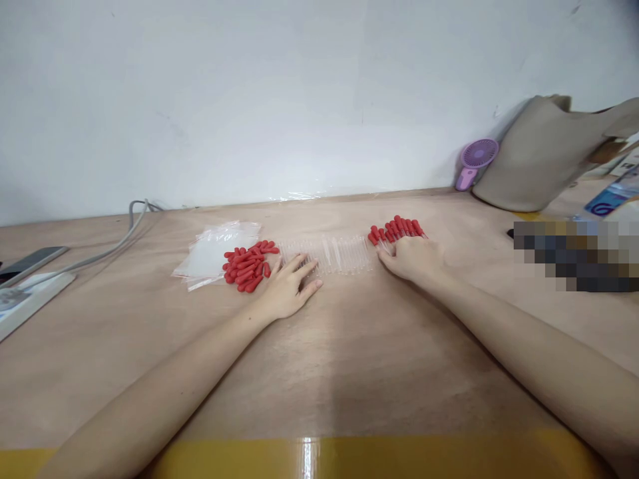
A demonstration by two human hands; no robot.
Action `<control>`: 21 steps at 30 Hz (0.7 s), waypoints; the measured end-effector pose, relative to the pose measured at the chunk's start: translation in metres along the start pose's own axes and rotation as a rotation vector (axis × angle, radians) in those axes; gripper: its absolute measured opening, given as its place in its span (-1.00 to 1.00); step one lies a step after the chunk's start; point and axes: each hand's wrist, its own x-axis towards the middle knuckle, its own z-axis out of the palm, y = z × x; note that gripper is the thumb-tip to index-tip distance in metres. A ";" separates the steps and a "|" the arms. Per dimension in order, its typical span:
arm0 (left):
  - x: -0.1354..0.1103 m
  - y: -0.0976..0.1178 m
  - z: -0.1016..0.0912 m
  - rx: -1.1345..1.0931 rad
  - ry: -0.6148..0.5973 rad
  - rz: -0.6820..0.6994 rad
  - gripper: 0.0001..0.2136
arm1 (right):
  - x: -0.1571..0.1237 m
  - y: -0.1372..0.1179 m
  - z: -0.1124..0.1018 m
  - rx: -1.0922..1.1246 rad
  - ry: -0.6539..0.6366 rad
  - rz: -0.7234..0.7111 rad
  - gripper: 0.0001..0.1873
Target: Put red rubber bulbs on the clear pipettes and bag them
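My left hand [287,289] lies palm down with its fingers spread over the left end of a row of thin clear tubes [344,254]. Just left of it is a loose pile of red rubber dropper bulbs [247,266]. On the right, a row of droppers [399,229] with red bulbs lies side by side, bulbs pointing away from me. My right hand [412,258] is at the near side of that row, covering most of the droppers' clear stems. Its fingers are curled and partly hidden, and I cannot make out what is between them.
Clear plastic bags [212,249] are stacked behind the bulb pile. A grey cable [117,249] and a phone-like device [34,261] lie at the left. At the back right, a purple handheld fan [478,156] leans by a beige bag [536,156]. Yellow tape [249,459] runs along the front edge.
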 end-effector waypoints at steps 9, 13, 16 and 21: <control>-0.001 0.001 -0.001 -0.003 0.000 0.008 -0.50 | 0.007 0.005 0.013 0.032 0.066 0.018 -0.57; -0.001 0.001 0.000 -0.011 0.006 0.013 -0.51 | 0.008 0.009 0.013 0.058 0.069 0.013 -0.58; -0.001 0.001 0.000 -0.014 0.004 0.012 -0.51 | 0.006 0.010 0.010 0.042 0.071 0.022 -0.62; -0.001 0.002 0.000 -0.026 0.005 0.016 -0.51 | 0.003 0.003 0.011 0.091 0.161 -0.008 -0.63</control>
